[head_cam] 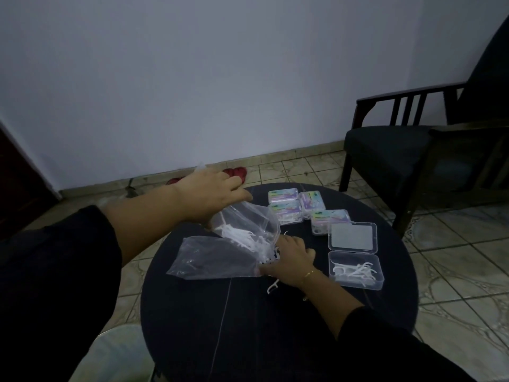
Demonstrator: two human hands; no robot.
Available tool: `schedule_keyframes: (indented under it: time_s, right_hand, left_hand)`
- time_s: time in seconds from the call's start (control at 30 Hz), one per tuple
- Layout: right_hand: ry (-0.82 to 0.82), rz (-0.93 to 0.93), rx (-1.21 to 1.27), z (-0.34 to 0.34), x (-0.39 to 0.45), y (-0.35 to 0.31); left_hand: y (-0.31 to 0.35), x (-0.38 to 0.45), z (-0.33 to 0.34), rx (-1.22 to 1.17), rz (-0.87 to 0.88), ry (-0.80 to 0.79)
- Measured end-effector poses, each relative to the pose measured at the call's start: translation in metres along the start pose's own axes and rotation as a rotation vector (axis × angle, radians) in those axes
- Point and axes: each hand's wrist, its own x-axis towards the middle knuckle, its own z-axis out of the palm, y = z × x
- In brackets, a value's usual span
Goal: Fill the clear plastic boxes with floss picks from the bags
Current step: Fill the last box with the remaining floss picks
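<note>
On the round dark table, my left hand grips the top of a clear plastic bag and tilts it so white floss picks slide toward its mouth. My right hand rests at the bag's mouth with its fingers curled over the spilled picks; a pinch is not visible. An empty-looking second bag lies flat beneath. To the right an open clear box holds several picks, its lid folded back. One loose pick lies by my right wrist.
Several closed boxes with coloured labels sit at the table's far side. A dark armchair stands at the right on the tiled floor. Red shoes lie by the wall. A pale bin stands at the lower left.
</note>
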Motion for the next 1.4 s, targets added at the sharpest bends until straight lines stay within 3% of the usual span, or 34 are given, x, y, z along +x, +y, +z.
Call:
schedule_keyframes:
  time_s: [0.3,0.4,0.63,0.93,1.03,1.13,1.2,1.27,1.4]
  right_hand:
    - [0.124,0.194,-0.027,-0.008,0.002,0.008]
    - [0.143,0.128,0.074,-0.01,0.0,0.008]
    - [0.08,-0.01,-0.187,-0.007,0.001,0.001]
    - [0.178,0.111,-0.193,-0.011,-0.001,0.007]
    - [0.199,0.133,-0.061,-0.014,-0.003,0.005]
    - [0.327,0.106,0.398,-0.019,-0.004,-0.005]
    - [0.246,0.05,0.684,-0.021,-0.004,-0.015]
    - [0.129,0.033,0.732,-0.02,-0.005,-0.026]
    - [0.103,0.116,0.621,-0.004,0.008,-0.041]
  left_hand:
    - [-0.002,-0.005,-0.003,0.191,-0.034,0.047]
    - [-0.002,-0.004,-0.004,0.179,-0.04,0.045]
    - [0.004,-0.003,-0.011,0.128,-0.052,0.065]
    - [0.0,-0.008,-0.01,0.044,-0.077,0.119]
    - [-0.002,-0.007,-0.002,0.042,-0.092,0.129]
    - [-0.001,-0.007,0.01,-0.022,-0.124,0.119]
    - [0.002,-0.007,0.023,-0.069,-0.145,0.121]
    - [0.007,-0.01,0.036,-0.114,-0.171,0.093]
    - [0.02,-0.018,0.071,-0.281,-0.248,0.015]
